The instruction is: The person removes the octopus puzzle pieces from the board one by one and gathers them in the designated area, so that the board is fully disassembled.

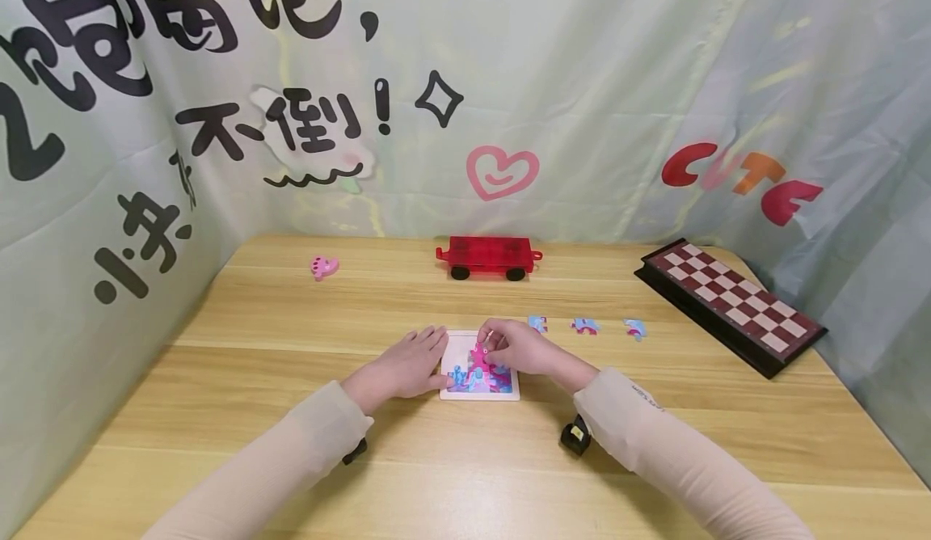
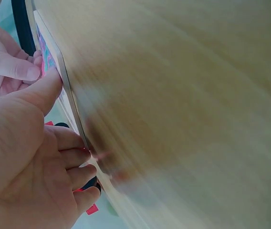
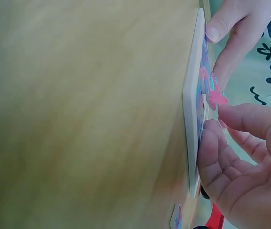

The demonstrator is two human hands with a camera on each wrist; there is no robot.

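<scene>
In the head view a white-framed jigsaw puzzle tray [image 1: 480,397] lies on the table, its lower part filled with blue and pink pieces. My right hand [image 1: 525,348] pinches a pink puzzle piece [image 1: 478,357] between thumb and fingers over the middle of the tray. That pink piece [image 3: 216,95] stands tilted up from the tray in the right wrist view. My left hand [image 1: 409,366] lies along the tray's left side, fingers extended, with the thumb on its lower left edge. In the left wrist view the left hand's thumb [image 2: 49,93] rests at the tray's rim.
Three loose puzzle pieces, among them a middle one [image 1: 585,326], lie in a row right of the tray. Behind stands a red toy wagon [image 1: 490,255]. A pink paw-shaped item [image 1: 323,267] lies back left, a folded chessboard [image 1: 735,301] at the right.
</scene>
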